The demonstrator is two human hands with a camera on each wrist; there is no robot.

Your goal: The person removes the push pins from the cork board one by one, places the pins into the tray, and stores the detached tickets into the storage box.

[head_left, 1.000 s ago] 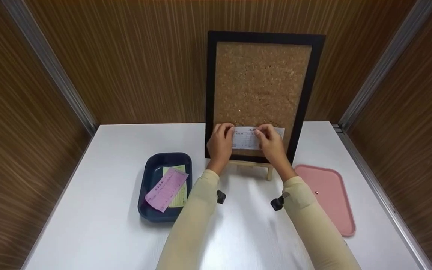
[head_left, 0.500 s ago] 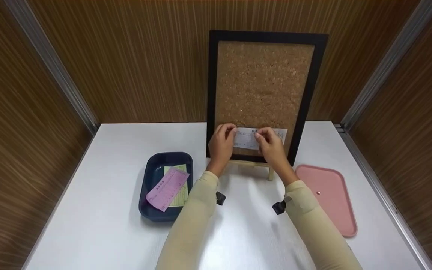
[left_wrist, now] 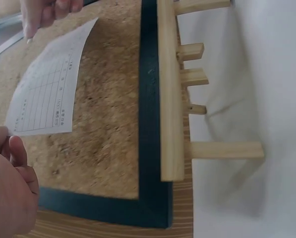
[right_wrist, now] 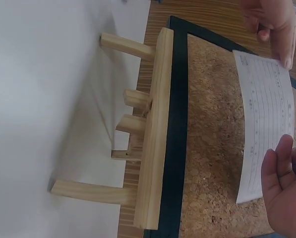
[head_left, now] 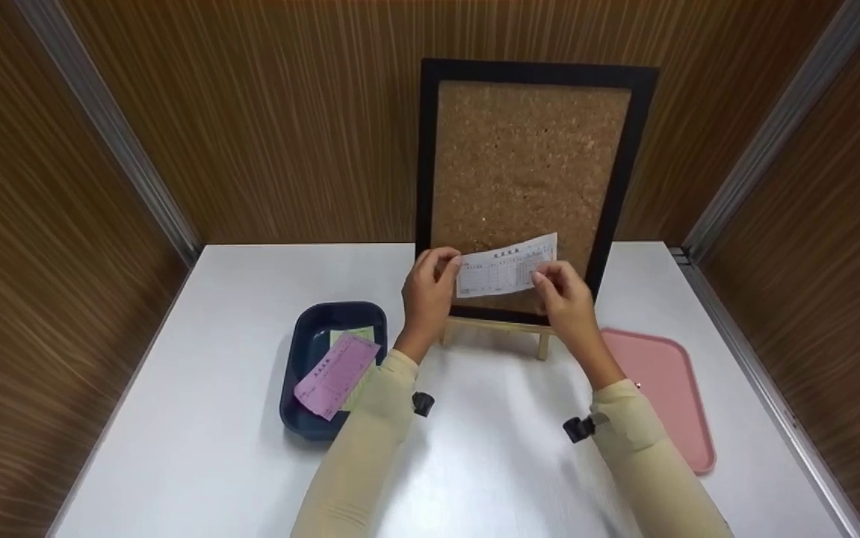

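Note:
My left hand pinches the left end of a white printed paper slip between thumb and fingers. The slip stands in front of the lower part of a black-framed cork board, its right end tilted up and bent. My right hand overlaps the slip's right part in the head view, thumb and forefinger together. In the left wrist view a tiny pale tack-like piece shows at the right fingertips; its exact kind is too small to make out. The slip's lower right corner hangs free there.
A wooden easel carries the board. On the left, a dark blue tray holds a pink slip and a green slip. A pink tray with a small shiny tack lies to the right.
The slip has come away from lying level against the board and now tilts, right end higher. My right hand has moved right and slightly down; the left has shifted a little left.

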